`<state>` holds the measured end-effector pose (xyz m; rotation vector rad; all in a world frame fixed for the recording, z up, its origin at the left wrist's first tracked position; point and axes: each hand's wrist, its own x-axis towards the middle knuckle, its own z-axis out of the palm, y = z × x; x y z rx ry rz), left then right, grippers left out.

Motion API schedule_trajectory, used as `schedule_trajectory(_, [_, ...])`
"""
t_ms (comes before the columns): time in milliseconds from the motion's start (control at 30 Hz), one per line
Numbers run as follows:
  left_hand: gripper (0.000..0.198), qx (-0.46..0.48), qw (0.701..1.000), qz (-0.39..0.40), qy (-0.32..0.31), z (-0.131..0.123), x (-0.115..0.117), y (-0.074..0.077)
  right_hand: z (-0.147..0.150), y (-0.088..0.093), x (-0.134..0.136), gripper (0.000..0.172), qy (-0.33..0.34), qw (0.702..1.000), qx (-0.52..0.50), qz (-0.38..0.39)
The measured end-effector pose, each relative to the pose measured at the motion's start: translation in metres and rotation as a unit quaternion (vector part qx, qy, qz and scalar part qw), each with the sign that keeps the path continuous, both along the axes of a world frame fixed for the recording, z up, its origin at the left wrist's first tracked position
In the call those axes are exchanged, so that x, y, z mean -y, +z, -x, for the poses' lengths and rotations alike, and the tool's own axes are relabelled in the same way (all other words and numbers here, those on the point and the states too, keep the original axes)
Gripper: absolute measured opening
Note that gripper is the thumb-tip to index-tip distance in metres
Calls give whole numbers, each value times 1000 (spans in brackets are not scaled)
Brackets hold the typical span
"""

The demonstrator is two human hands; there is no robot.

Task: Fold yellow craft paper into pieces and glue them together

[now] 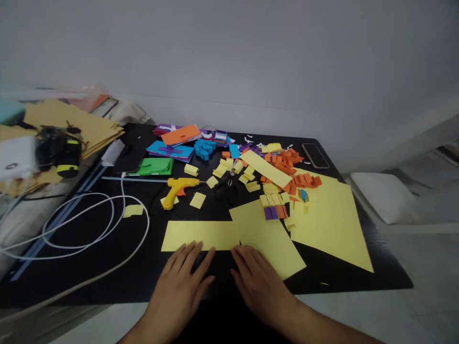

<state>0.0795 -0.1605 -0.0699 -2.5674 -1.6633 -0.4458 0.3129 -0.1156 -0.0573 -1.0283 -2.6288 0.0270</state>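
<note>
My left hand (181, 284) lies flat on the black table (107, 267), fingers stretched out, fingertips touching the near edge of a yellow paper strip (201, 235). My right hand (256, 279) also lies flat and open, fingers resting on the corner of a yellow sheet (268, 236) beside the strip. Neither hand holds anything. Beyond them lie a yellow glue gun (177, 188) and black scissors (226, 185).
A large yellow sheet (330, 224) lies at the right. Small orange, yellow, purple and blue paper pieces (283, 174) and coloured paper stacks (168, 150) fill the far side. A phone (314, 155) is far right. White cables (89, 224) loop at left, near a black device (59, 150).
</note>
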Motion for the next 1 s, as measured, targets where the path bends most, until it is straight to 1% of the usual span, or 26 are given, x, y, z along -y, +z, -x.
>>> schedule_trajectory(100, [47, 1, 1000, 0, 0, 1, 1, 0, 0, 2, -2, 30, 6, 1000, -3, 4])
schedule_trajectory(167, [49, 0, 1000, -4, 5, 7, 4, 0, 0, 3, -3, 30, 7, 1000, -6, 0])
schedule_trajectory(233, [52, -6, 1000, -12, 17, 17, 8, 0, 0, 2, -3, 30, 7, 1000, -4, -2])
schedule_trajectory(333, [54, -24, 999, -17, 33, 39, 16, 0, 0, 1, -3, 30, 6, 1000, 6, 1])
schedule_trajectory(467, [61, -40, 996, -30, 74, 68, 28, -1, -1, 0, -2, 30, 3, 1000, 13, 3])
schedule_trajectory(533, [63, -38, 996, -30, 77, 75, 31, -3, 0, 1, -3, 28, -4, 1000, 10, 11])
schedule_trajectory(600, [64, -28, 996, -35, 76, 76, 31, -5, 4, 4, -7, 21, -14, 999, 7, 30])
schedule_trajectory(667, [63, -18, 996, -48, 76, 72, 30, -6, 14, 9, -12, 14, -10, 998, 6, 54])
schedule_trajectory(700, [62, -15, 995, -55, 77, 70, 28, -6, 21, 11, -15, 14, -2, 998, 9, 65])
schedule_trajectory(767, [59, -13, 995, -60, 79, 68, 26, -6, 40, 16, -20, 26, 56, 994, 20, 93])
schedule_trajectory(833, [56, -15, 995, -57, 79, 68, 25, -4, 60, 18, -25, 33, 102, 989, 30, 106])
schedule_trajectory(900, [54, -17, 996, -50, 78, 69, 25, -3, 79, 17, -28, 41, 128, 986, 31, 102])
schedule_trajectory(1000, [53, -14, 995, -47, 82, 71, 26, -2, 94, 12, -31, 40, 147, 985, 45, 78])
